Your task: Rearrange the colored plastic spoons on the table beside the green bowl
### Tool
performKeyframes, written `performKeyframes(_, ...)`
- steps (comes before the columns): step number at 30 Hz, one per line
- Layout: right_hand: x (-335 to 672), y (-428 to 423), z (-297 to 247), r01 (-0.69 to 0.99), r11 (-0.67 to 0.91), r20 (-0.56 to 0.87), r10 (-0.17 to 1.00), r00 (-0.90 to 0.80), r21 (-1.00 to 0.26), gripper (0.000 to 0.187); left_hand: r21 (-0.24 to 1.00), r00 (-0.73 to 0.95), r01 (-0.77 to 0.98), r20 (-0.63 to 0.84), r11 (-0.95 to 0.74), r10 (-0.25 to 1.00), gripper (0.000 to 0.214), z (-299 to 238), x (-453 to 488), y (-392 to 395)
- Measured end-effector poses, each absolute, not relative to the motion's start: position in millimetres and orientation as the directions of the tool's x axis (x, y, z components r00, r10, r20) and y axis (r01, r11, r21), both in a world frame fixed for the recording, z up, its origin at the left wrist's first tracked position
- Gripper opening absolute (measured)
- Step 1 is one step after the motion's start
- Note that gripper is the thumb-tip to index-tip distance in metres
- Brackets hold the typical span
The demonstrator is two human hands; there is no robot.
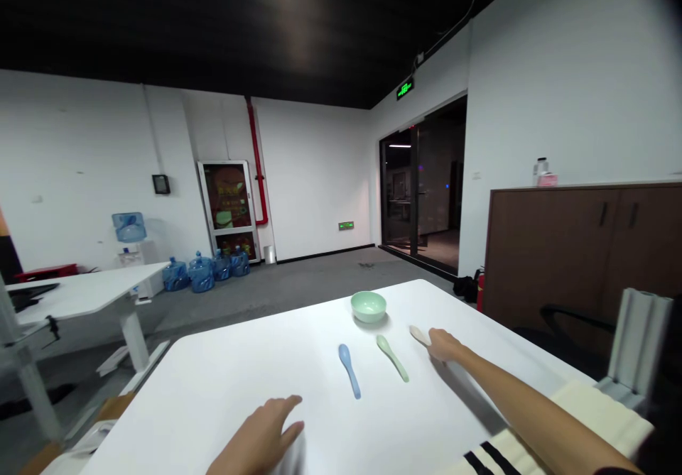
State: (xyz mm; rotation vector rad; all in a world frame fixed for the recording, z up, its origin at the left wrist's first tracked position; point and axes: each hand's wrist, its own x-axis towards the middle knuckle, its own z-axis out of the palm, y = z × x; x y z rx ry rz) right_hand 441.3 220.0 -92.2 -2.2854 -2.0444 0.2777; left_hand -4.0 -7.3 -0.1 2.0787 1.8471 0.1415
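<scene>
On the white table (224,383) lie a blue spoon (349,368) and a green spoon (393,357), side by side, handles toward me. A pale green bowl (368,305) stands just beyond them. My right hand (443,345) reaches out to the right of the green spoon, fingers closed around the handle of a beige spoon (418,334), whose bowl sticks out past the fingers. My left hand (263,436) rests flat on the table near the front edge, fingers stretched out, holding nothing.
A brown cabinet (580,248) stands to the right with a black chair (575,322) in front of it. Another white desk (85,290) is at the left. Blue water jugs (202,270) sit by the far wall. A glass doorway (420,191) opens behind.
</scene>
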Motion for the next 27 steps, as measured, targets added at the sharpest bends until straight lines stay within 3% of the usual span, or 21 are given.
performKeyframes(11,357.8,264.4,-28.9,0.958,-0.016,0.152,0.986,0.062,-0.287,0.024,0.34,0.126,0.938,-0.158,-0.066,0.979,0.055,-2.4,-5.7,-7.8)
performKeyframes(14,330.7,279.8,-26.0,0.957,-0.03,0.144,0.987,0.075,-0.29,0.026,0.344,0.112,0.938,-0.17,-0.047,0.979,0.055,0.0,-5.9,-7.7)
performKeyframes(21,297.9,305.3,-32.9,0.953,-0.062,0.09,0.992,0.093,-0.297,0.05,0.373,0.131,0.926,-0.175,-0.057,0.976,0.056,-2.8,-7.2,-0.7)
performKeyframes(27,292.3,314.3,-44.0,0.954,-0.057,0.066,0.995,0.079,-0.293,0.044,0.369,0.122,0.928,-0.179,-0.048,0.976,0.055,-5.5,-9.4,1.0)
